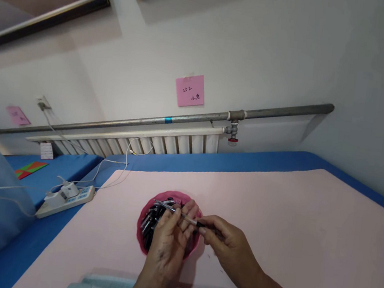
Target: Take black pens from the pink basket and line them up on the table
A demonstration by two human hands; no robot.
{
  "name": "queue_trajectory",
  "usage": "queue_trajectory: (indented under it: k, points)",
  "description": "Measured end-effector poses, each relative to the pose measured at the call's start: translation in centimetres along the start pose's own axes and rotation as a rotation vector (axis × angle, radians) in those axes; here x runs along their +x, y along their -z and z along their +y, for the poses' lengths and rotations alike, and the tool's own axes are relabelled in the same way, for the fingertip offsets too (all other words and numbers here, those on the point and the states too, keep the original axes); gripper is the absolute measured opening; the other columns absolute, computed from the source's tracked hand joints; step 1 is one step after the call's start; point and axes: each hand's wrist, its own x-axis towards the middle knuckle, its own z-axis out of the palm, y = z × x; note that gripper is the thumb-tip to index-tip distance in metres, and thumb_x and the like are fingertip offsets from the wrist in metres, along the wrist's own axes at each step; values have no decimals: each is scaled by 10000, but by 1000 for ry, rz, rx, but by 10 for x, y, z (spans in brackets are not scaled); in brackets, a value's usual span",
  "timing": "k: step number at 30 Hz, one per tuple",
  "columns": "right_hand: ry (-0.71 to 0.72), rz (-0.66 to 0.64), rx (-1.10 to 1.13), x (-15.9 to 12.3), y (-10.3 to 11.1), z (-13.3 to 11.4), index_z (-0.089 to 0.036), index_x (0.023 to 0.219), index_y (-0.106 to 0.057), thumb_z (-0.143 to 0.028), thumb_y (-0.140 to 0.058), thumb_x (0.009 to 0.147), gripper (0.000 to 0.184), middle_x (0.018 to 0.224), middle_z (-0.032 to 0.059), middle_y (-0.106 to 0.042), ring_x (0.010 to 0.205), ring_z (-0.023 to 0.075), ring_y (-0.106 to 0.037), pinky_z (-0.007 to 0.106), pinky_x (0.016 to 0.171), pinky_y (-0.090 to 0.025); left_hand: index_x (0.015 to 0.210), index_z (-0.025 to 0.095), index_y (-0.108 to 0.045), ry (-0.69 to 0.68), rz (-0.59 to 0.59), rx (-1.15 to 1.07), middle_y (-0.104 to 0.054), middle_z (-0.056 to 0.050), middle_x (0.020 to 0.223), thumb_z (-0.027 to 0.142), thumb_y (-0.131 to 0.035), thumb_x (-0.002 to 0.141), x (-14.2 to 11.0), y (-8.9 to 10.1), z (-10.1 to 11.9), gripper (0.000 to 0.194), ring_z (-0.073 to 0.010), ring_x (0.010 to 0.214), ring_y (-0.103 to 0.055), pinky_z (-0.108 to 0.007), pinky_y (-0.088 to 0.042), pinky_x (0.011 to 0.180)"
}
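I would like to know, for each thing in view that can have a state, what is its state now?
Pen: slanted, held by both hands.
Left hand: palm up, thumb on the pen.
Right hand: fingers closed at the pen's dark end.
Pink bowl: upright, holding dark pieces.
Power strip: two white adapters plugged in.
Radiator valve: open or closed, cannot tell.

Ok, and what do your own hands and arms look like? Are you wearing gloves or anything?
No gloves: the left hand and right hand are both bare. I see no sleeves on the parts of the arms that show, and no watch, bracelet or ring. The left hand has small dark smudges near the wrist, but I can't tell what made them.
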Motion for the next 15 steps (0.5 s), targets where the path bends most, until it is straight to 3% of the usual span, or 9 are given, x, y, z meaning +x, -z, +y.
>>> queue_trajectory:
  k: [8, 15]
  points:
    - [119, 46, -90, -1, 1, 3, -221, 854, -631, -266, -489, 817, 153, 763, 9, -674, 665, 140, -616, 241, 622, -504, 846, 167, -542, -13, 22, -51, -638, -126, 1085, 157, -602, 759, 1, 0, -9, 106, -221, 1042, -591, -333, -479, 876]
    - [382, -31, -347, -1, 8, 11, -214, 969, -583, -207, -418, 878, 188, 870, 53, -649, 809, 161, -612, 286, 739, -492, 858, 179, -530, -10, 41, -1, -655, -115, 1057, 189, -609, 763, 0, 2, -13, 124, -211, 1021, -603, -286, -497, 807]
